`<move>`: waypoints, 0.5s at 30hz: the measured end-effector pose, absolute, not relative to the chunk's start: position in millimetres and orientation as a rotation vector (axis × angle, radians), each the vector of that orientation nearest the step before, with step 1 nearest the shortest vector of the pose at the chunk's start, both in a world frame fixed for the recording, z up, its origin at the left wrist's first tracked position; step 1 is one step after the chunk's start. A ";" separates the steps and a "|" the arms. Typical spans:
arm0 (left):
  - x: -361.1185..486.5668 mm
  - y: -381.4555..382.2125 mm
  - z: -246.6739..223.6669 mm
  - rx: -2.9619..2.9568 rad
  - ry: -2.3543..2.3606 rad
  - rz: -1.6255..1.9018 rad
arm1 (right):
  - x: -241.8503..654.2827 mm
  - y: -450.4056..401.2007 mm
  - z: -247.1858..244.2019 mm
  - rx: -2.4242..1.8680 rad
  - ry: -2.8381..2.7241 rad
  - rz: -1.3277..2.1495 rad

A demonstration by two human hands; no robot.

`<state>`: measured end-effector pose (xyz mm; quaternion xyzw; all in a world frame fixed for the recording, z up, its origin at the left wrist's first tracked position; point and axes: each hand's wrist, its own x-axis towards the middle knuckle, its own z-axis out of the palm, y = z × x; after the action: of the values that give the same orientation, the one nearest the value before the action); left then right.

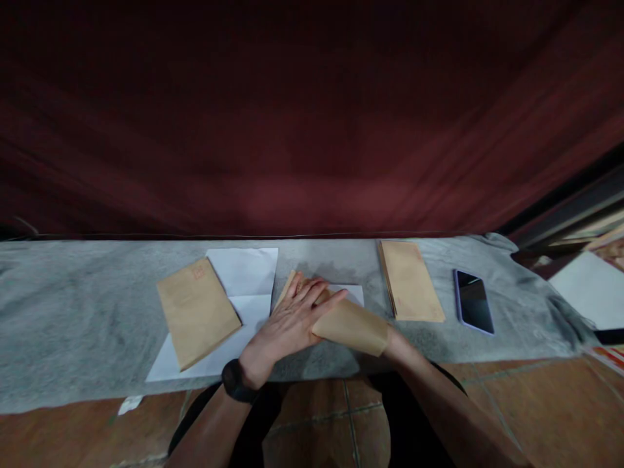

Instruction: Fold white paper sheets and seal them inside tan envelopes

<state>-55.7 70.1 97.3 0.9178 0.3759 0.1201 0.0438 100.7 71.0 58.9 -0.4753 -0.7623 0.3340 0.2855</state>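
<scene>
My left hand [295, 318], with a dark watch on the wrist, lies with fingers spread over a brown paper envelope [355, 326]. The envelope slants across the front of the cloth and bends over my right hand, whose fingers it hides. Of the right arm, only the wrist and forearm show clearly. White paper [353, 294] peeks out behind the envelope. To the left, a brown envelope with red marks [197, 315] rests on creased white sheets [251, 273].
Several brown envelopes are stacked [412, 279] on the right, beside a phone [474, 301]. Grey cloth [97, 292] covers the surface. A dark red curtain [292, 130] hangs behind. More papers [592, 289] are at the far right. A white scrap [130, 404] is on the tiled floor.
</scene>
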 end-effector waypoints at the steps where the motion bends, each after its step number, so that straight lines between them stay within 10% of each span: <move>1: -57.4 71.2 97.4 2.798 1.164 0.362 | 101.9 69.2 59.6 -1.202 -1.942 0.912; 15: -31.0 59.7 95.6 2.894 1.098 0.301 | 149.8 66.8 72.2 -1.063 -1.841 1.032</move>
<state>-31.0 59.7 95.6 0.9305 0.3531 0.0966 0.0157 149.8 66.8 72.2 -0.4163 -0.7207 0.4039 0.3796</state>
